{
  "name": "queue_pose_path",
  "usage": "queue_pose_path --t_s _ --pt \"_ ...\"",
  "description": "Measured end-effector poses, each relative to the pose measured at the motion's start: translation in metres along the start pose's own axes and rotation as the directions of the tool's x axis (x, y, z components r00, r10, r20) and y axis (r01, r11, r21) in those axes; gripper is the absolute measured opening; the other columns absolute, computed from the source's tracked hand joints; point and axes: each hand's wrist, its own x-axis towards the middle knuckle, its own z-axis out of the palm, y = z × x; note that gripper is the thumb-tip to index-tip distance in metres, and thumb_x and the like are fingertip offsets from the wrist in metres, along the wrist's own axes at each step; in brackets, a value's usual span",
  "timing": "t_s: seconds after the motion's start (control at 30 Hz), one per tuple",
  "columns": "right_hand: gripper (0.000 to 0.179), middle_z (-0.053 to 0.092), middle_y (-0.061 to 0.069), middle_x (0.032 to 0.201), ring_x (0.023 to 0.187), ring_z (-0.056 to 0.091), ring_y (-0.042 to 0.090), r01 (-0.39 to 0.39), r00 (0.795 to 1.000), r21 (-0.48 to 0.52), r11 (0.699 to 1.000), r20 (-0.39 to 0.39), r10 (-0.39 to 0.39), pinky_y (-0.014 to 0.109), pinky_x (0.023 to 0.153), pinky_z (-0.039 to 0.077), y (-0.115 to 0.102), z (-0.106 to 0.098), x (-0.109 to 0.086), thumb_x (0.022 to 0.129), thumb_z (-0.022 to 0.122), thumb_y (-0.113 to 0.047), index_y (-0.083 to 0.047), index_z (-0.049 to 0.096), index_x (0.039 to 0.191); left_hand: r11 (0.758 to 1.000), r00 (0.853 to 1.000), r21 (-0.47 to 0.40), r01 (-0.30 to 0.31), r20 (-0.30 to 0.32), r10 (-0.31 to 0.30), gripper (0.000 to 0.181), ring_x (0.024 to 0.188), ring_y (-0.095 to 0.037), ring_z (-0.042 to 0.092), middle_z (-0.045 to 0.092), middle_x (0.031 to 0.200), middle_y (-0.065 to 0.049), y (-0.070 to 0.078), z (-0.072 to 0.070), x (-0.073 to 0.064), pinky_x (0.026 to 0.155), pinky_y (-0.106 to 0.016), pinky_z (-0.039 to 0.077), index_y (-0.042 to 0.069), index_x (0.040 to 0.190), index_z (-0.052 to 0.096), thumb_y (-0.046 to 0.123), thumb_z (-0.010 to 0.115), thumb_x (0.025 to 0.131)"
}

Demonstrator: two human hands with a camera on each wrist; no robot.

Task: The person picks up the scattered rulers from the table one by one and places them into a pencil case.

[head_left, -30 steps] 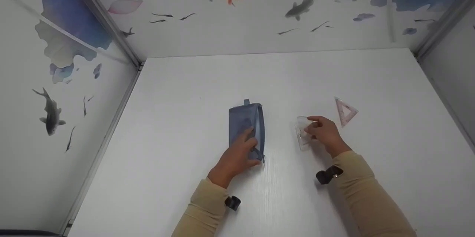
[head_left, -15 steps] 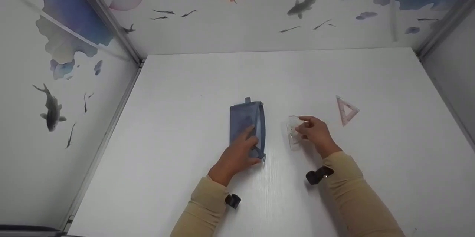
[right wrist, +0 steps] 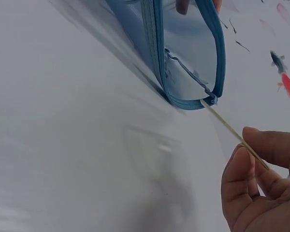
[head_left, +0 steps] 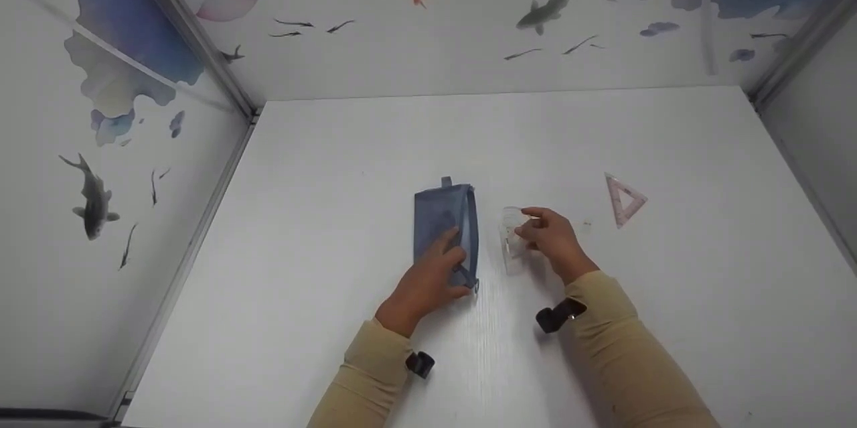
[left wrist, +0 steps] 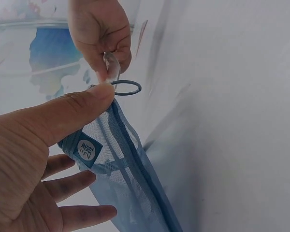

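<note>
A blue mesh zip pouch [head_left: 436, 207] lies on the white table, its zipped side gaping towards the right. My left hand [head_left: 423, 289] holds the pouch's near end. In the left wrist view the thumb [left wrist: 72, 108] pinches the corner beside a loop pull [left wrist: 126, 88], while other fingers spread below. Just right of the pouch, my right hand [head_left: 554, 244] pinches a clear plastic protractor [head_left: 510, 262] between thumb and fingers. Seen edge-on in the right wrist view, the protractor [right wrist: 227, 126] points at the opening's rim [right wrist: 189, 104]; contact cannot be told.
A pinkish clear set square [head_left: 622, 203] lies right of my right hand. White panels printed with fish stand at the back [head_left: 428, 66] and left [head_left: 40, 214] of the table. Another panel rises on the right [head_left: 817, 126].
My right hand has moved left with the protractor, coming closer to the pouch's opening. The left hand and pouch have stayed in place, as has the set square.
</note>
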Motion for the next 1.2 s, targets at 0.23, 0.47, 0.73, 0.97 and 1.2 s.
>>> queue_pose_path --t_s 0.23,0.47,0.73,0.97,1.2 --pt "0.048 0.056 0.01 0.108 0.091 0.055 0.016 -0.001 1.0 -0.008 1.0 0.004 0.002 0.026 0.078 0.048 -0.003 0.01 -0.001 0.094 0.06 -0.008 -0.003 0.046 0.139 1.0 1.0 -0.005 0.006 -0.005 -0.006 0.042 0.133 -0.026 0.044 0.03 0.156 -0.008 0.0 0.0 0.0 0.093 -0.036 0.048 0.016 0.106 0.055 0.025 0.083 0.076" --pt "0.048 0.057 0.009 0.103 0.087 0.055 0.015 0.016 1.0 0.0 1.0 0.01 -0.016 0.025 0.075 0.049 -0.007 0.019 -0.002 0.092 0.063 -0.008 -0.003 0.048 0.137 1.0 1.0 -0.006 0.009 0.0 -0.009 0.042 0.132 -0.026 0.044 0.03 0.156 -0.008 -0.001 0.001 0.001 0.092 -0.036 0.049 0.016 0.106 0.054 0.025 0.083 0.076" --pt "0.048 0.057 0.008 0.101 0.084 0.055 0.014 0.024 1.0 0.01 1.0 0.014 -0.024 0.025 0.072 0.049 -0.01 0.032 -0.003 0.09 0.064 -0.006 -0.002 0.05 0.136 1.0 1.0 -0.012 0.001 -0.002 -0.001 0.041 0.13 -0.027 0.046 0.031 0.155 -0.009 -0.002 0.002 0.001 0.084 -0.034 0.05 0.016 0.103 0.053 0.026 0.083 0.076" --pt "0.048 0.057 0.008 0.1 0.088 0.056 0.019 0.048 0.998 0.018 0.999 0.038 -0.049 0.026 0.073 0.049 -0.011 0.041 -0.001 0.091 0.063 -0.007 -0.002 0.049 0.136 1.0 1.0 -0.027 0.001 -0.001 -0.001 0.041 0.132 -0.028 0.044 0.03 0.155 -0.01 -0.002 0.003 0.002 0.088 -0.037 0.05 0.014 0.103 0.054 0.024 0.083 0.076" --pt "0.047 0.058 0.009 0.099 0.083 0.057 0.015 0.064 0.997 0.013 0.998 0.033 -0.064 0.026 0.072 0.05 -0.012 0.048 -0.001 0.089 0.064 -0.005 -0.001 0.052 0.134 0.999 1.0 -0.039 -0.012 -0.001 0.012 0.04 0.132 -0.029 0.044 0.03 0.155 -0.011 -0.002 0.001 0.002 0.088 -0.038 0.049 0.014 0.101 0.052 0.024 0.083 0.077"
